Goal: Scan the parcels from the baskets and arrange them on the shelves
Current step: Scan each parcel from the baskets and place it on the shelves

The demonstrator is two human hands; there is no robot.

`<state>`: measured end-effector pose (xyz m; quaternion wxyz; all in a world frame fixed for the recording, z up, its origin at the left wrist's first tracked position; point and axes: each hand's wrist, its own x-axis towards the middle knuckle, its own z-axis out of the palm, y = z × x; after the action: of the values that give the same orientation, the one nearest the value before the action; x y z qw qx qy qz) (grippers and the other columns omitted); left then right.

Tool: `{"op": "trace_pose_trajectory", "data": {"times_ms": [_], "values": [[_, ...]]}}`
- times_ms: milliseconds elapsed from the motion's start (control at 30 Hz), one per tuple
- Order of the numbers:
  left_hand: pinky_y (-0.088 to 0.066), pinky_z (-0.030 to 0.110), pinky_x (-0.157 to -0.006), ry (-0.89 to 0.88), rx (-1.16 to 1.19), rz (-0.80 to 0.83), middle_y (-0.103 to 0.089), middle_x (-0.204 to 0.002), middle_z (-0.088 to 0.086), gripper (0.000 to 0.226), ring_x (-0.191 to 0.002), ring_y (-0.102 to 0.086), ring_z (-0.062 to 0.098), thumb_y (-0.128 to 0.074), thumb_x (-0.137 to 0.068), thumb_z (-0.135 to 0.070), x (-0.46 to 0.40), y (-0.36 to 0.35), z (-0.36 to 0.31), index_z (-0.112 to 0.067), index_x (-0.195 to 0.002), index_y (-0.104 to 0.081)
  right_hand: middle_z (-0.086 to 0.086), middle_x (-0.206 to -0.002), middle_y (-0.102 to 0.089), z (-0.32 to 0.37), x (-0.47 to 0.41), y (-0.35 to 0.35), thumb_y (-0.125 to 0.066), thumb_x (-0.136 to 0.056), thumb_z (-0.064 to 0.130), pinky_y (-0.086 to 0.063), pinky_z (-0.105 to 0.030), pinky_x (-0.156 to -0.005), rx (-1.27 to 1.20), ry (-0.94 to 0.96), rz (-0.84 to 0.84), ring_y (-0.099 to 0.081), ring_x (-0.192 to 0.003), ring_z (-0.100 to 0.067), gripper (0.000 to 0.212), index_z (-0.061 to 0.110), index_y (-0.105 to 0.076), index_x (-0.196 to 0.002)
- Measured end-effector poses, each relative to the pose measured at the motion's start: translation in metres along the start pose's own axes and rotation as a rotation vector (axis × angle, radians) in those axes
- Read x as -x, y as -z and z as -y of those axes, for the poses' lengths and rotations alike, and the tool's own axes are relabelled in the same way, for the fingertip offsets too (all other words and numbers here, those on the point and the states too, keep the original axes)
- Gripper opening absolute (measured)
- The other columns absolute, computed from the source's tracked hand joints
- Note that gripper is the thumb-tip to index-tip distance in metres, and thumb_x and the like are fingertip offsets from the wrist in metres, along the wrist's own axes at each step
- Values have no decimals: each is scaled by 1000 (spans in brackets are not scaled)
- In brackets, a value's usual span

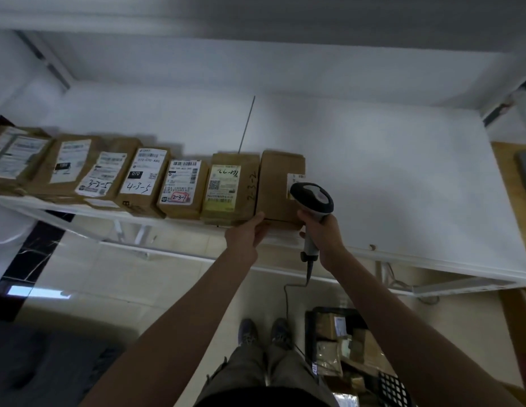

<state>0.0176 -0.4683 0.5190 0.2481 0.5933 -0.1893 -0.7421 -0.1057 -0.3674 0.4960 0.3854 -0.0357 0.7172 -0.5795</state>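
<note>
- Gripping a scanner [312, 198], the right hand [323, 233] curls its fingers round the handle.
- Left hand [246, 234] holds the rightmost brown parcel [277, 186] at the white shelf's [402, 177] front edge.
- Basket [355, 348] of parcels sits on the floor.

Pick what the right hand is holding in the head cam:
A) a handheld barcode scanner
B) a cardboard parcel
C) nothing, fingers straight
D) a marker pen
A: the right hand grips the handle of the grey corded scanner, whose head sits in front of the label of the rightmost parcel on the shelf, while the left hand touches that parcel's front lower edge.
</note>
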Motion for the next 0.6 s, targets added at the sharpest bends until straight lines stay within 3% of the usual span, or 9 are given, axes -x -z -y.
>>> {"op": "trace_pose_trajectory", "data": {"times_ms": [200, 333, 467, 600], "values": [[-62, 30, -54, 23, -90, 55, -69, -102, 17, 15, -80, -68, 22, -75, -84, 5, -10, 8, -8, 0, -93, -64, -2, -99, -65, 3, 0, 5, -71, -93, 18, -61, -42, -84, 61, 10, 63, -62, -88, -18, 29, 19, -59, -118], [-62, 31, -55, 6, -203, 53, -65, -86, 10, 20, -66, -67, 16, -79, -82, 0, -10, 11, -10, -3, -95, -64, -3, -101, -66, 5, 0, 7, -72, -92, 18, -61, -45, -86, 58, 12, 84, -62, -90, -19, 27, 19, -61, -117], [-61, 26, -54, 23, -406, 109, -58, -98, 9, 43, -81, -61, 18, -88, -76, -13, 0, 11, -6, -5, -111, -65, -4, -106, -67, 2, 7, 11, -71, -93, 18, -63, -41, -82, -13, 50, 2, -64, -95, -20, 36, 12, -62, -126], [-57, 24, -52, 44, -670, 270, -65, -79, 9, 35, -60, -67, 19, -85, -80, -22, 13, -6, 4, -4, -106, -70, -6, -101, -68, -1, 23, 26, -70, -93, 17, -63, -37, -76, -123, 80, -126, -66, -92, -20, 32, 7, -63, -123]]}}
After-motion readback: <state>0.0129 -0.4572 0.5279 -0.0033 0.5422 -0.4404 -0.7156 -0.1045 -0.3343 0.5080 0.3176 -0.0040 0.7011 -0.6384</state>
